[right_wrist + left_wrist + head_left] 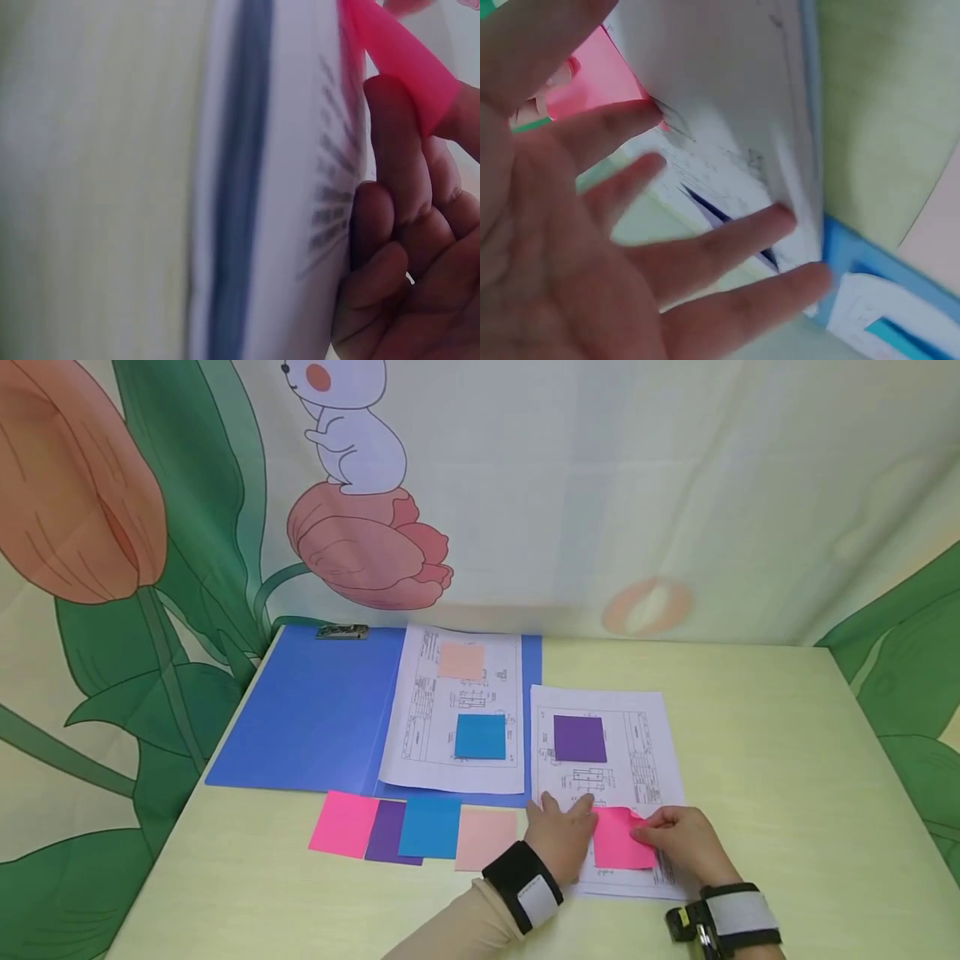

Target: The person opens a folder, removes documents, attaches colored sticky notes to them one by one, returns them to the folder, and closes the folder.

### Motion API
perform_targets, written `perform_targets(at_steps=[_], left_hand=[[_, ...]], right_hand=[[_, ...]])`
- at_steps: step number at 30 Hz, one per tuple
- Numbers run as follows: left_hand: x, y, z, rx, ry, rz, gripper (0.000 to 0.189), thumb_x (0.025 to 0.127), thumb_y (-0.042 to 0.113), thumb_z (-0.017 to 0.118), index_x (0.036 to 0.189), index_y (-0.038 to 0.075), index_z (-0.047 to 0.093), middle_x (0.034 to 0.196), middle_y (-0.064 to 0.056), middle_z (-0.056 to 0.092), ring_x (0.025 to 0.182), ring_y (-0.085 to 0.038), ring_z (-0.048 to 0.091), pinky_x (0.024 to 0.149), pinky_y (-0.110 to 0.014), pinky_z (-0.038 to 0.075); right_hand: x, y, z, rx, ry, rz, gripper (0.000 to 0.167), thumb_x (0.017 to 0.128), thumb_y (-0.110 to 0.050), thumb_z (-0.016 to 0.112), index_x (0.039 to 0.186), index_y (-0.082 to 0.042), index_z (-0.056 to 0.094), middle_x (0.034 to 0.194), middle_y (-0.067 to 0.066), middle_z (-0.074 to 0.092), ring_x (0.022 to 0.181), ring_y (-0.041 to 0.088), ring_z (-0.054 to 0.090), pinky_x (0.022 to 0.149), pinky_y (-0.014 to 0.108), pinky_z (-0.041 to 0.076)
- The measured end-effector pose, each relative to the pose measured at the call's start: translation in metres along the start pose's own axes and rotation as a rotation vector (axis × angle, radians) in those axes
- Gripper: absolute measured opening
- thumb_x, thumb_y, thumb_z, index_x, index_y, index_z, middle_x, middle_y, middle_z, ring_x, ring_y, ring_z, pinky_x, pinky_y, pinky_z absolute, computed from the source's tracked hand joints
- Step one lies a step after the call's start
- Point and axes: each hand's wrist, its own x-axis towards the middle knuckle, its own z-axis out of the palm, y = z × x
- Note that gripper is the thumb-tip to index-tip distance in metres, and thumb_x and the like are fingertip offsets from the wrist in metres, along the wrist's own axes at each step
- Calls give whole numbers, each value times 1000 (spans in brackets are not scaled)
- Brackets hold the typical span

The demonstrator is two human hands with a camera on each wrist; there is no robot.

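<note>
A printed drawing sheet [633,703] lies on the table, with a purple sticky note [580,739] on its upper part. On its lower part is a bright pink sticky note [621,843]. My right hand [692,842] pinches that note's right edge between thumb and finger. In the right wrist view the pinched corner of the pink note [424,71] lifts and bends away from the paper. My left hand [558,839] rests on the sheet at the note's left side, its fingers spread and fairly straight. The left wrist view shows the left palm and fingers [727,247] holding nothing.
Left of the sheet, an open blue folder [322,710] with a metal clip [342,632] carries printed pages [420,772] bearing light pink [461,662] and blue [480,737] notes. Overlapping pink [343,825], purple [390,839], blue [430,828] and light pink [486,839] notes lie in front.
</note>
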Motion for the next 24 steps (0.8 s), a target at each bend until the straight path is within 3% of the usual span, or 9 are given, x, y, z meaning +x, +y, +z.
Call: perform_targets(at_steps=[4,8,15,19,21,24], left_hand=[[4,4,-2,37,-100,14,49,94,33,48,141,41,35,145,25,27,123,-33,45,86,-56,43],[5,5,-3,-36,-142,34,53,91,37,54,138,51,32,146,23,27,126,-39,39,89,-61,37],[6,7,-7,-147,-214,49,54,92,36,53,130,65,27,148,20,23,130,-45,29,91,-65,32],[6,7,-7,-177,-210,65,62,89,29,60,130,64,29,149,19,23,130,-46,27,90,-65,32],[5,5,-5,-190,-178,71,63,87,27,63,130,61,33,148,17,26,129,-48,27,90,-67,31],[-4,2,2,-114,-90,95,52,89,27,60,129,56,43,145,16,33,131,-45,26,89,-71,27]], right_hand=[[0,0,-3,-50,-17,-21,16,74,-19,73,76,-4,66,65,1,56,65,17,48,55,28,36],[4,-5,-7,-160,-52,-41,26,76,-28,73,75,-5,61,61,2,50,62,17,46,53,27,34],[15,-10,-16,-321,-62,-12,49,77,-50,67,55,-10,51,47,-2,40,43,11,39,42,23,27],[15,2,-32,-339,-69,44,48,83,-45,64,53,-8,54,45,2,47,42,14,45,42,24,28],[16,7,-36,-325,-75,62,47,85,-41,62,54,-7,55,46,3,49,44,15,46,44,24,29],[18,9,-35,-299,-86,58,43,86,-38,61,56,-7,57,49,4,50,47,16,48,46,25,31]])
